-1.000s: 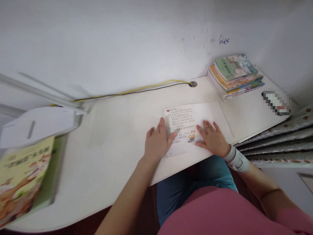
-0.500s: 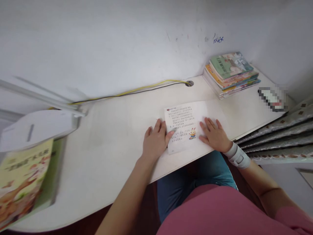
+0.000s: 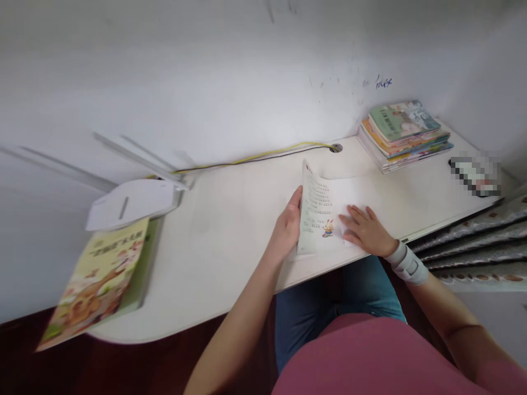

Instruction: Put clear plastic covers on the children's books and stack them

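Note:
An open booklet point(image 3: 319, 219) with printed text and a small cartoon rabbit lies near the table's front edge. Its left page is raised and curved along the outer edge. My left hand point(image 3: 289, 224) holds that edge, with its fingers partly hidden by the page. Spread flat on the blank right-hand side of the booklet is my right hand point(image 3: 366, 230), its fingers apart. A grey band point(image 3: 407, 263) wraps the right wrist.
A stack of books point(image 3: 405, 134) stands at the back right, beside a pixelated phone-like object point(image 3: 473, 173). On the left are a white device point(image 3: 134, 206) and a yellow book point(image 3: 99, 274) overhanging the table edge. Cables point(image 3: 255, 159) run along the wall into a hole.
My left hand has gone from lying flat at the booklet's left edge to gripping and lifting the page. The right hand stays on the page. The view has shifted left.

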Demonstrator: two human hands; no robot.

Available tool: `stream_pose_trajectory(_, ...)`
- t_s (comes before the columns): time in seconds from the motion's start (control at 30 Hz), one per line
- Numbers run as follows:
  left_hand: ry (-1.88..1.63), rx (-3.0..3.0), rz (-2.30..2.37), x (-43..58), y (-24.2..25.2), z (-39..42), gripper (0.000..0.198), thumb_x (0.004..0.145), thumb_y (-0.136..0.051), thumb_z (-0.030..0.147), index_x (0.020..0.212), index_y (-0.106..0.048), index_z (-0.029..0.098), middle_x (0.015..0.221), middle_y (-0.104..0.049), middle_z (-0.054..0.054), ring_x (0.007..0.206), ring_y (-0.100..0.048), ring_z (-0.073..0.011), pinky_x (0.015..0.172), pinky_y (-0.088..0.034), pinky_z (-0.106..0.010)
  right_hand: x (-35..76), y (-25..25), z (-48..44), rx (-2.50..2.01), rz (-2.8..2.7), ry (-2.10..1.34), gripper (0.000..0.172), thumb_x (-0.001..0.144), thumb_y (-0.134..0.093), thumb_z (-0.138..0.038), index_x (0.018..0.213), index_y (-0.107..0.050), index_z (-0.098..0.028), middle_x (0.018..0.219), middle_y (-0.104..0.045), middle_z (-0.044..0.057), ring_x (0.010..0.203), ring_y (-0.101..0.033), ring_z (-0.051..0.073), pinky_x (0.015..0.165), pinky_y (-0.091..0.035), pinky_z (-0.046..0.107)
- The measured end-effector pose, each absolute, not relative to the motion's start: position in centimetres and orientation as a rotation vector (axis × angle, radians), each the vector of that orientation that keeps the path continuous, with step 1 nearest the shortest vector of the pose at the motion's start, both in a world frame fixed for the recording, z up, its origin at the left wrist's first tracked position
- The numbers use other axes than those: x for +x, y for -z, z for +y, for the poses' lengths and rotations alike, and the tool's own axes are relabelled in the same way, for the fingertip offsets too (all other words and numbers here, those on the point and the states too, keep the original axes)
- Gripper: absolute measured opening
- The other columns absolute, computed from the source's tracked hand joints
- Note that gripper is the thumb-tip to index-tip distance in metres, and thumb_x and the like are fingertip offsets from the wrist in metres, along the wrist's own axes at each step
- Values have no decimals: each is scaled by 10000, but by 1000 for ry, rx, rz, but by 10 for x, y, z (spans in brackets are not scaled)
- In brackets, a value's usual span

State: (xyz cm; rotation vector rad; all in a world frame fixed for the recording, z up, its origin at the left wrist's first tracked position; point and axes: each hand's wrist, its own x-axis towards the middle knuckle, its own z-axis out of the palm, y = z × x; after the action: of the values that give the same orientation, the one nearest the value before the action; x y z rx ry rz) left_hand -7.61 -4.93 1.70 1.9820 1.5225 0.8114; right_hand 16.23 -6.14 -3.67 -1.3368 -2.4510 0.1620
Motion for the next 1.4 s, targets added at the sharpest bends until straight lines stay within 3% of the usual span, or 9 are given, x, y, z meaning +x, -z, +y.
stream_pose_trajectory(0.13, -803, 1880, 1264, -47, -33, -52, 637, 924, 147, 502, 1520, 56, 298, 1524, -352, -60, 1373, -374, -228, 1065, -383, -451, 178, 31, -53, -1321, -1800, -516, 505, 992, -229, -438, 1279, -544, -169, 1227, -640, 149, 1141, -605, 207, 974, -479, 411)
stream_pose_trajectory(0.3, -534, 2166, 1291, -20, -15, -54, 732, 934, -124, 620, 1527, -110, 191, 1582, -161, -117, 1454, -137, -274, 1153, -238, -467, 226, 29, -44, -1321, -1345, -674, 575, 987, -144, -490, 1256, -540, -172, 1183, -662, 157, 1075, -648, 213, 853, -546, 402)
stream_pose_trajectory(0.37, -380, 2288, 1419, -13, 2, -57, 788, 914, -217, 653, 1514, -166, 143, 1580, -123, -168, 1454, -71, -317, 1152, -196, -527, 242, 32, -44, -1386, -1431, -594, 548, 973, -232, -522, 1197, -587, -171, 1167, -671, 151, 1090, -637, 226, 868, -539, 409)
stream_pose_trajectory(0.5, -225, 2486, 1523, -5, 27, -65, 749, 929, -277, 604, 1484, -259, 101, 1552, -196, -214, 1449, -101, -338, 1145, -138, -585, 245, 43, -50, -1456, -1845, -314, 513, 925, -415, -526, 1215, -592, -141, 1209, -642, 171, 1132, -604, 253, 959, -488, 412)
stream_pose_trajectory(0.67, -142, 2548, 1431, -12, 24, -68, 842, 871, -352, 675, 1481, -271, 101, 1555, -177, -219, 1450, -91, -352, 1144, -113, -595, 225, 53, -62, -1621, -2220, 23, 521, 922, -442, -464, 1331, -506, -148, 1439, -433, 215, 1329, -413, 323, 1059, -345, 552)
stream_pose_trajectory(0.83, -287, 2410, 1566, -50, 26, -65, 847, 852, -375, 694, 1504, -211, 179, 1577, -119, -193, 1443, -37, -399, 1093, -98, -683, 230, 56, -63, -1690, -2184, 62, 567, 912, -451, -470, 1344, -480, -104, 1435, -419, 247, 1336, -398, 337, 1032, -390, 515)
stream_pose_trajectory(1.0, -575, 2084, 1758, -79, 43, -65, 734, 945, -266, 556, 1515, -78, 133, 1561, -135, -248, 1449, -100, -351, 1119, -179, -605, 229, 44, -66, -1632, -2217, 116, 487, 938, -425, -385, 1372, -456, -166, 1477, -382, 201, 1374, -341, 334, 1051, -353, 564)
stream_pose_trajectory(1.23, -792, 2038, 1722, -79, 49, -70, 868, 931, -324, 566, 1491, 163, 117, 1557, -58, -285, 1442, -121, -355, 1120, -205, -587, 168, 24, -79, -998, -2686, -42, 677, 843, -556, -553, 1396, -447, -177, 1506, -335, 199, 1407, -269, 339, 1102, -309, 515)
stream_pose_trajectory(1.4, -662, 2271, 1653, -79, 51, -71, 904, 924, -274, 611, 1460, 249, 105, 1537, -77, -321, 1424, -183, -388, 1077, -192, -666, 139, 13, -71, -858, -2808, -23, 666, 811, -677, -365, 1408, -426, -212, 1526, -312, 166, 1418, -241, 334, 1120, -274, 518)
